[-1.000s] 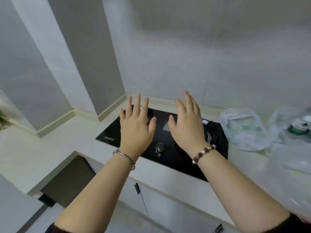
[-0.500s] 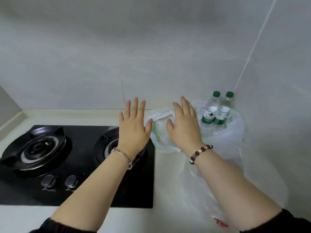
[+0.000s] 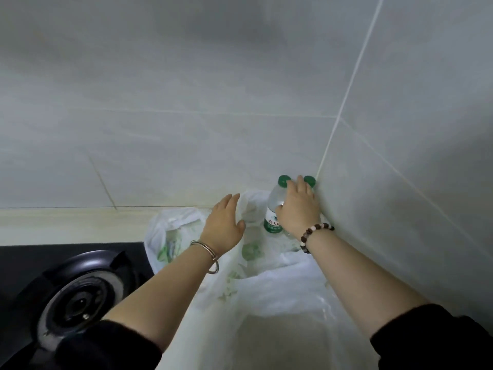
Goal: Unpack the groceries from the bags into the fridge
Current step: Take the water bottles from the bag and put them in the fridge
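Two clear water bottles with green caps stand in the counter's back right corner inside a white plastic bag [image 3: 280,287]. The left bottle [image 3: 272,212] shows its green label. Of the right bottle only the cap [image 3: 309,180] shows. My right hand [image 3: 298,209], with a bead bracelet, lies over both bottles, one finger reaching up between the caps and the thumb on the left bottle. Whether it grips is unclear. My left hand [image 3: 224,222], with a metal bangle, hovers open over the bag's left edge and holds nothing. The fridge is out of view.
A second white bag [image 3: 165,231] with greenish contents sits left of the first. A black gas hob with a burner [image 3: 77,295] fills the lower left. Tiled walls close the back and the right side [image 3: 405,209] right next to the bottles.
The view swung right from the hob to the corner. Both hands moved forward; the right hand reached the bottles and the left hand came over the bag.
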